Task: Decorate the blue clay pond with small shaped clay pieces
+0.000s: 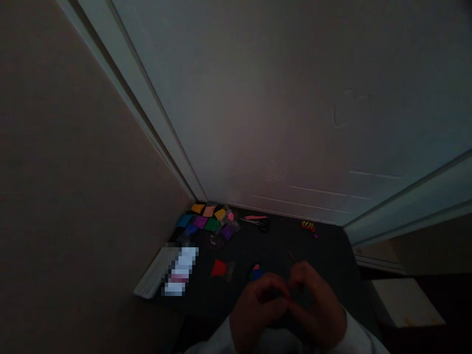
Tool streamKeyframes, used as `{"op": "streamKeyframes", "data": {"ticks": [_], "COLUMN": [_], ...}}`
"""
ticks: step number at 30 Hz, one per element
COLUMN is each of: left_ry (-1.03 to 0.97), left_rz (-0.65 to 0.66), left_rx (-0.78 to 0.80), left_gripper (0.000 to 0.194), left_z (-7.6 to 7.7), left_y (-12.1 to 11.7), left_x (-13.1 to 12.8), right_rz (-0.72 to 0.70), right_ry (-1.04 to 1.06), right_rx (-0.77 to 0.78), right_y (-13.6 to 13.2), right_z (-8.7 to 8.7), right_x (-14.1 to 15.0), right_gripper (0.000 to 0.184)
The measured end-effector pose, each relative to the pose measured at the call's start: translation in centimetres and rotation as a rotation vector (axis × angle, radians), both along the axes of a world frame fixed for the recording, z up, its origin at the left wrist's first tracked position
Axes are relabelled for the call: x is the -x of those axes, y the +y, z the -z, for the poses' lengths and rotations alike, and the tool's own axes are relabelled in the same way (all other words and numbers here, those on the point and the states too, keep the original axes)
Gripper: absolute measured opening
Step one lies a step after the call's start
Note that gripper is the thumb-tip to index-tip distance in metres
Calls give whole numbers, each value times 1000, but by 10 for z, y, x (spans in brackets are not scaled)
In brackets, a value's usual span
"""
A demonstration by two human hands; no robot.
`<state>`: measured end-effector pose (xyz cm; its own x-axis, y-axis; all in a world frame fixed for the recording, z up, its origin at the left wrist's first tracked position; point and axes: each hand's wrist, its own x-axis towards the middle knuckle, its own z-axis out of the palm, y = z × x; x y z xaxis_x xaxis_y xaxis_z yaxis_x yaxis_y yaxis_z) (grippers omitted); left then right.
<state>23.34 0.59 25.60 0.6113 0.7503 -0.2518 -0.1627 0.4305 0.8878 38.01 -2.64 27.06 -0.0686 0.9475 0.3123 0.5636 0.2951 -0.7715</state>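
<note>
My left hand (pixel 260 309) and my right hand (pixel 317 307) meet at the fingertips, low in the dim view over the dark tabletop (pixel 243 250). Both have their fingers curled into a pinch. Where they meet there is a small reddish spot, too dark to make out. Just beyond my left hand lies a blue and green piece (pixel 257 273) with a pink bit on top, partly hidden by the fingers. A thin pinkish stick (pixel 291 255) lies beyond my right hand. Left of the hands is a clear packet with a red slab (pixel 219 268).
Several coloured packets (pixel 200 222) crowd the back left corner. Beside them are scissors (pixel 262 225) and a pink strip (pixel 256 217). A red piece with yellow dots (pixel 308 225) sits back right. A pixelated bright panel (pixel 180 270) lies left. White walls (pixel 295 123) enclose the back.
</note>
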Motion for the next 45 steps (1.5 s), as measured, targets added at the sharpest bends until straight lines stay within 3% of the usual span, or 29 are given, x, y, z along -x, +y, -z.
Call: {"op": "streamKeyframes", "data": {"ticks": [7, 18, 30, 35, 45], "left_ry": [78, 171, 167, 148, 131], "left_rz": [-59, -334, -390, -415, -446], "left_rx": [162, 396, 419, 418, 411], "left_gripper": [4, 14, 16, 13, 11], "left_z": [16, 34, 45, 46, 51], "left_y": [2, 22, 27, 23, 0], "left_x": [3, 24, 20, 24, 33], "right_rz": [-29, -86, -105, -87, -54], "right_ry": [-47, -76, -38, -67, -56], "right_rx": [112, 237, 295, 247, 291], "right_y": [6, 27, 34, 33, 7], "right_z": [21, 38, 44, 45, 46], "right_x": [6, 11, 6, 3, 11], "right_gripper": [23, 26, 24, 22, 15]}}
